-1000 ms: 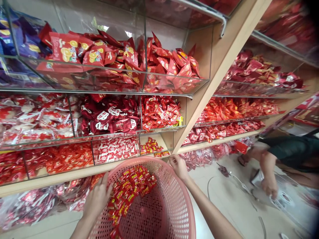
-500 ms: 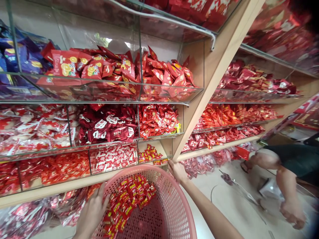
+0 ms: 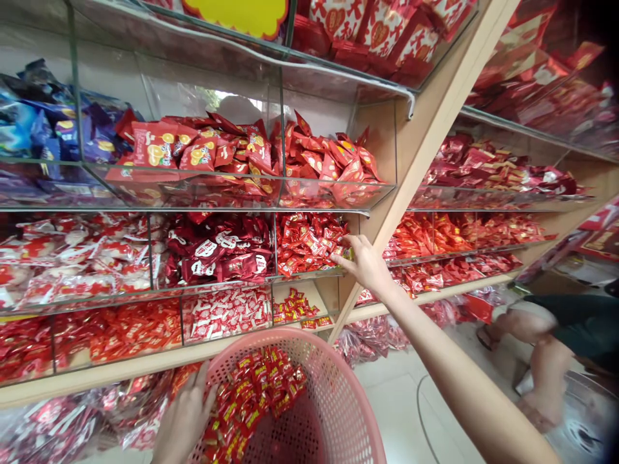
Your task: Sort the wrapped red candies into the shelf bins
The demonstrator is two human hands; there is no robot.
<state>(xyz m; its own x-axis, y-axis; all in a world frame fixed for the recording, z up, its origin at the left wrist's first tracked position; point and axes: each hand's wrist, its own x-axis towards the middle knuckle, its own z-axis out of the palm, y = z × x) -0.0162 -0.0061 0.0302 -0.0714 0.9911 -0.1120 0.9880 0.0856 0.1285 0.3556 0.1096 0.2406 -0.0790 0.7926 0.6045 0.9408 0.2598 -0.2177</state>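
The pink plastic basket [image 3: 345, 380] has a heap of small red candies with yellow print [image 3: 264, 386] inside, mostly toward its left and back. My left hand [image 3: 184, 412] grips the basket's left rim. At the right end of a middle shelf, my right hand [image 3: 365, 261] reaches to a compartment of red wrapped candies [image 3: 309, 241]. Its thumb and forefinger are apart at the candies' right edge, and I see nothing held between them. Below, a compartment holds a small pile of red-and-yellow candies [image 3: 294, 306].
Glass-fronted shelves hold maroon packets [image 3: 217, 248], white-and-red candies [image 3: 227, 309] and larger red bags [image 3: 155, 145]. A slanting wooden post [image 3: 435, 135] divides the shelving. Plastic bags of candy [image 3: 53, 422] lie beneath. At right, another person's bare leg [image 3: 522, 322] and hand show above the floor.
My right hand has left the basket's far rim and risen to the red candies in the middle shelf. My left hand stays at the basket. The view has shifted slightly.
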